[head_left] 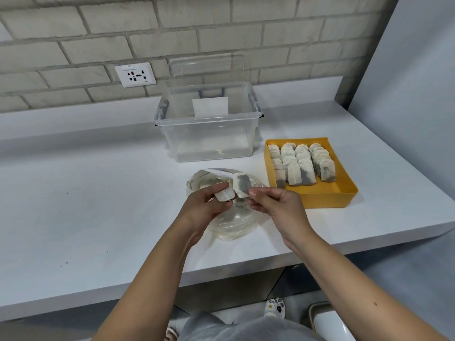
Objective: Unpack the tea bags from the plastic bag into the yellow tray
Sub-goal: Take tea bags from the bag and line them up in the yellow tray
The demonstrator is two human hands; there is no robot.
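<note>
Paper with dark leaf showing through: that's the darker tea bag [242,187], and it's hanging just above the plastic bag [229,222] in the right hand [278,205]. Thumb and fingertips are pinching its right edge. Its long axis is running roughly near-to-far, with the far end tipping a little to the left.

The paler tea bag [224,195] is being pinched by the left hand [205,205], thumb on top and curled fingers underneath. This one is lying more crosswise, with its free end pointing right at the darker one. They're either touching or just about, honestly can't tell which.

Underneath both hands, the plastic bag is lying crumpled on the white countertop [98,193]. It's clear and wrinkly, with a white strip [216,172] running along its far edge. It's too scrunched to tell what's sitting inside.

Just to the right, the yellow tray [327,199] is sitting on the counter. The packed tea bags [299,166] are lining up in four rows running near-to-far and overlapping like shingles. Each one is lying lengthwise along its row. They're taking up the far and middle part, and yellow floor is showing on the near side.

Farther back, a clear plastic box [206,141] is standing open, with its lid [209,67] leaning upright behind it against the brick wall [246,20]. A white wall socket [135,74] is sitting off to the left of the box.
</note>
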